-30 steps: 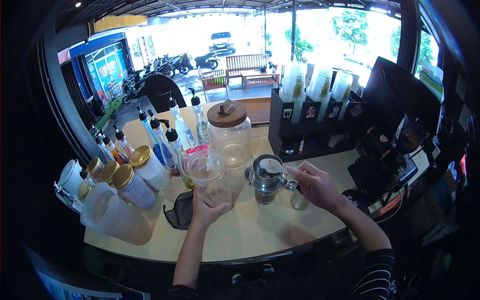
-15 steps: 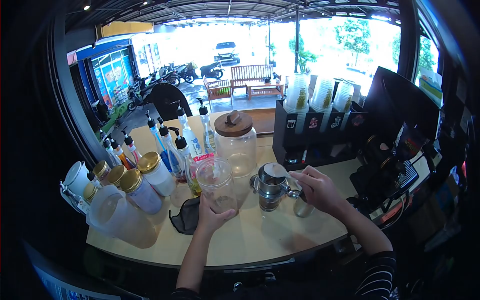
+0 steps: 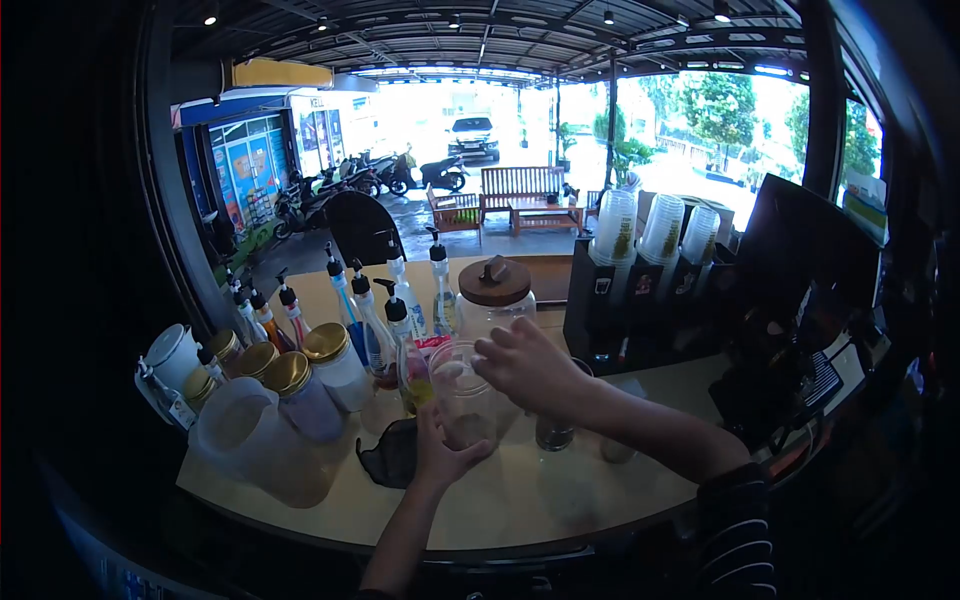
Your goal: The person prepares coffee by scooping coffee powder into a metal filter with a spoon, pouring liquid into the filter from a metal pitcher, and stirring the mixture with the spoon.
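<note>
A clear open jar (image 3: 467,412) stands upright on the counter, with my left hand (image 3: 446,452) wrapped round its lower left side. Over the jar's mouth is my right hand (image 3: 525,368), fingers closed on the white scoop, whose pale bowl shows faintly inside the jar. Behind my right forearm, the metal coffee filter is mostly hidden; the glass (image 3: 554,434) under it shows below. A metal cup (image 3: 618,449) is to its right, partly covered by the arm. The wooden-lidded jar (image 3: 495,283) stands just behind.
Pump bottles (image 3: 377,345), gold-lidded jars (image 3: 341,370) and a frosted pitcher (image 3: 247,440) crowd the left side. A black mesh cloth (image 3: 388,455) lies beside my left hand. At the back right is a black cup holder (image 3: 640,310). The counter's front edge (image 3: 420,546) curves nearby.
My right hand has moved left with the scoop, from above the metal filter to the clear jar's mouth. My left hand still holds the jar. The camera view has tilted up.
</note>
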{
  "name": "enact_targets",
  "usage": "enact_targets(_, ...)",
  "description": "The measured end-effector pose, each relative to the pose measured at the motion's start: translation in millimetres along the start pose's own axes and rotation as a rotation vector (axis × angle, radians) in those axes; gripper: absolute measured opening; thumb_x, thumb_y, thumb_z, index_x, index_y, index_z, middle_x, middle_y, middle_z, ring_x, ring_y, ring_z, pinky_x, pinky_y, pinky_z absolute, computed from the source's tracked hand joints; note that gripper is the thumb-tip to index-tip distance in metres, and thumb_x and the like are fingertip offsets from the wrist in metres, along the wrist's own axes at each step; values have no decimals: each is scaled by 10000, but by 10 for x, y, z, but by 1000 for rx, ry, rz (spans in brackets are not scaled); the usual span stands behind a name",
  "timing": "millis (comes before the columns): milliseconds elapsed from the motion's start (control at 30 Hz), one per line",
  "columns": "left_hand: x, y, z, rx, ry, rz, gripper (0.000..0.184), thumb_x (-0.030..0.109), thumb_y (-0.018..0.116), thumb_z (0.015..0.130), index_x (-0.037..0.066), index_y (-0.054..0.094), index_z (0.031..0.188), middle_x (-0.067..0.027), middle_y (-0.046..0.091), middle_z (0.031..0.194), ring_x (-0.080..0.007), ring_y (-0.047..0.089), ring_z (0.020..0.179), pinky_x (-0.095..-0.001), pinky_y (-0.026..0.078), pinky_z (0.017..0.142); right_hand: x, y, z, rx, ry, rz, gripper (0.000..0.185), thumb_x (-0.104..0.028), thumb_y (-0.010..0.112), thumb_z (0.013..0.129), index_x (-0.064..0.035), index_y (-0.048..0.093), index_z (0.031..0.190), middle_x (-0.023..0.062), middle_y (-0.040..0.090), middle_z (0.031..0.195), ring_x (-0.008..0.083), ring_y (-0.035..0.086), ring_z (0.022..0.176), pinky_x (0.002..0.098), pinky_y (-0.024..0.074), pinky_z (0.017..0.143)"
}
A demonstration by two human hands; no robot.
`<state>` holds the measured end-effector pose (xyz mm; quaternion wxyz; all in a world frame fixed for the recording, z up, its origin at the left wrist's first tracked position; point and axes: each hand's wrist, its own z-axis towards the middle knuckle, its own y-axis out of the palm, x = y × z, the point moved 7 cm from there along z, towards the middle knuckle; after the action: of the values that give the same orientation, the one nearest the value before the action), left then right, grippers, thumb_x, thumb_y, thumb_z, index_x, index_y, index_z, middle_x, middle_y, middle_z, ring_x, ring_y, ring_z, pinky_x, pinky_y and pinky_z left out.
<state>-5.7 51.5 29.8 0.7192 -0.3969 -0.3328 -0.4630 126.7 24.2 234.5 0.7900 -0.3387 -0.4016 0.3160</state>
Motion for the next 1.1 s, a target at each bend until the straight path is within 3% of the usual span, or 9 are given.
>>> enact_targets(233,33,-38,-16,23,-63,48,990,210,868,583,2,283,1355,-198,457,1295,-297,478,1196,-409,380,1034,-72,-10,-50,158,-54,39,306,-139,649,747,-70,624,1043,72,534,1153,222,509,1102,441,347,1008)
enact_targets(400,-203,32,-26,16,-135,-75,1064,210,858,593,5,219,1419,-214,401,1368,-305,395,1292,-416,312,1079,285,-276,-635,269,192,325,292,-117,642,789,-97,634,1080,98,522,1191,276,510,1092,434,372,987)
enact_targets(467,65,-49,-56,106,-21,4,1049,214,858,586,3,241,1409,-212,365,1388,-308,368,1301,-415,294,1085,364,-268,-1027,334,262,351,247,-107,632,820,-76,634,1065,101,522,1184,276,519,1070,413,409,942)
enact_targets(533,67,-121,-55,154,46,30,1037,224,852,593,2,247,1406,-208,337,1401,-318,356,1298,-415,292,1080,656,-89,-1550,472,615,586,214,-109,617,836,-62,631,1044,119,538,1154,280,542,1080,392,422,915)
enact_targets(633,360,-301,-191,388,291,292,920,218,820,641,10,306,1374,-189,397,1335,-320,432,1210,-416,348,1032,892,174,-2210,492,846,621,200,-97,594,859,-52,628,1051,124,544,1136,275,557,1063,361,443,896)
enact_targets(733,686,-182,-311,477,490,420,715,184,774,695,13,409,1285,-172,460,1239,-313,491,1116,-416,401,964,1034,462,-2765,554,893,615,199,-96,590,861,-33,625,1047,134,553,1111,273,568,1047,338,447,895)
enact_targets(800,1084,113,-409,373,800,508,562,151,741,719,14,474,1194,-159,499,1150,-303,520,1037,-409,432,901,1003,657,-2986,576,866,640,190,-96,571,883,-12,617,1048,132,561,1097,240,572,1030,321,446,883)
enact_targets(967,1287,713,-220,250,658,334,569,154,738,718,16,470,1200,-157,496,1169,-305,506,1073,-414,413,921,786,1016,-3247,591,1005,873,190,-113,500,941,1,607,1048,105,584,988,186,570,891,301,452,788)
enact_targets(1100,1208,952,69,185,466,91,723,179,762,714,19,383,1308,-161,444,1284,-288,469,1178,-403,389,984,686,1006,-3223,600,971,869,170,-133,477,962,8,570,979,93,580,876,161,556,774,285,447,685)
